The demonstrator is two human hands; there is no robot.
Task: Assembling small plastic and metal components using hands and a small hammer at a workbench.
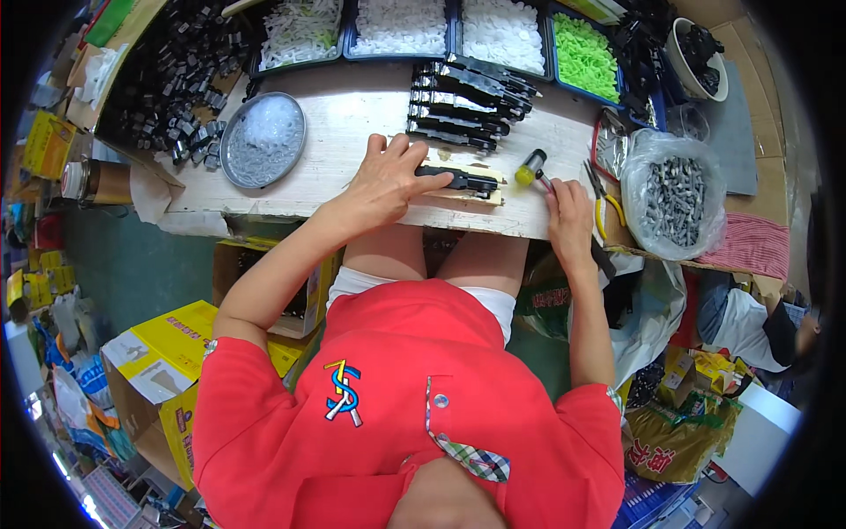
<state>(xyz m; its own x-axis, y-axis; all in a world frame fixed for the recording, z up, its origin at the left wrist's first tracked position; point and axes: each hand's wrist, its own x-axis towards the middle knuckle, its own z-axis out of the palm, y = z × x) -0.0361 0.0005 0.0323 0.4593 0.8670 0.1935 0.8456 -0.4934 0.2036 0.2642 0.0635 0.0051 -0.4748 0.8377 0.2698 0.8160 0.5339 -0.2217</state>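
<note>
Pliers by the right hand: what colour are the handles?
Handles are yellow; best seen in the head view.

White worktable (339,110), scuffed along front; green floor (154,264) at left; yellow-and-brown carton (163,381) lower left.

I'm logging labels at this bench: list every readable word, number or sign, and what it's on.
Wording is not copied here, only located.
Red shirt: multicoloured embroidered emblem on the chest.
Gold bag: large reddish characters.
Yellow carton: small printing, blurred.
Yellow box at far left: print too small to read.
Black assembly: any marking too small to read.
</note>
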